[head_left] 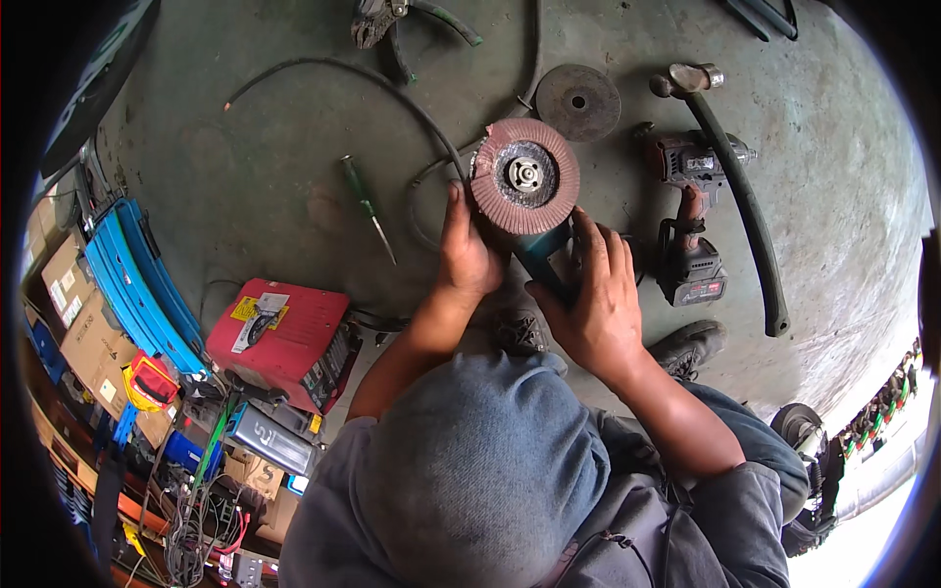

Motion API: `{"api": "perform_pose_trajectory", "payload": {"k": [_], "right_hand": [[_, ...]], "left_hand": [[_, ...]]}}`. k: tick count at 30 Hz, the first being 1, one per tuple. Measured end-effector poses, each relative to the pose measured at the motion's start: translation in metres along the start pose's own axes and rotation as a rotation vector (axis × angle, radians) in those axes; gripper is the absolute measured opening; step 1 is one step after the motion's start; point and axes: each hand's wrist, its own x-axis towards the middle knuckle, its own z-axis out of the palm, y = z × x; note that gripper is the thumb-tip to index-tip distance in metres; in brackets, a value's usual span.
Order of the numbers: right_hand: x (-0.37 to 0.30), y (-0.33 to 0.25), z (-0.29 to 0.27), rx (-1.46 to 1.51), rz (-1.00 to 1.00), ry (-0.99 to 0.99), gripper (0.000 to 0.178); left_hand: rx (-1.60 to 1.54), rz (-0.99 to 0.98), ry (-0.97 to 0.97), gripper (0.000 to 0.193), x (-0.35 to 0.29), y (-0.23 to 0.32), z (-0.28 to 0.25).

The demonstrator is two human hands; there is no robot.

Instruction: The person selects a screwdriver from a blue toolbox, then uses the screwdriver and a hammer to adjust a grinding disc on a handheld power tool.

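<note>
An angle grinder (539,251) with a teal body is held up in front of me. Its reddish-brown flap disc (488,196) faces upward, with the round metal nut showing at the hub. My left hand (467,257) supports the grinder from the left, thumb up beside the disc and the other fingers mostly hidden underneath. On the other side, my right hand (600,299) wraps the teal body between thumb and fingers. A flat grey disc (578,103) lies on the floor just beyond the grinder. A green-handled screwdriver (365,204) lies left of my left hand.
On the right are a cordless impact wrench (692,211) and a ball-peen hammer (735,176). A red machine box (279,333) stands at left near cluttered shelves (98,338). A black cable (343,63) curves across the floor. Worn clamp-like tool (377,22) lies at the top.
</note>
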Motion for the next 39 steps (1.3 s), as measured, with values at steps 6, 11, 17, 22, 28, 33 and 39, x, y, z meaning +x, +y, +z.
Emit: {"api": "perform_pose_trajectory", "payload": {"k": [6, 11, 17, 22, 28, 33, 39], "right_hand": [[0.003, 0.009, -0.034, 0.825, 0.126, 0.037, 0.036], [-0.009, 0.012, -0.041, 1.092, 0.072, 0.176, 0.037], [-0.007, -0.006, -0.046, 0.936, 0.079, 0.193, 0.016], [-0.005, -0.001, -0.044, 0.922, 0.086, 0.184, 0.016], [-0.004, -0.006, -0.042, 0.661, -0.008, 0.394, 0.023], [0.006, -0.023, -0.063, -0.05, -0.265, 0.421, 0.043], [0.014, -0.026, -0.065, -0.117, -0.255, 0.363, 0.04]], "left_hand": [[-0.076, -0.163, -0.333, 0.043, 0.014, 0.006, 0.0], [0.019, -0.2, -0.102, 0.042, 0.003, 0.009, 0.033], [-0.259, -0.402, -0.043, 0.047, 0.006, 0.011, 0.048], [-0.132, -0.373, -0.003, 0.051, -0.001, 0.018, 0.054], [-0.142, -0.389, -0.018, 0.055, 0.0, 0.019, 0.058], [-0.031, -0.354, -0.187, 0.036, 0.005, 0.016, 0.055], [0.015, -0.286, -0.322, 0.038, 0.004, 0.018, 0.058]]}}
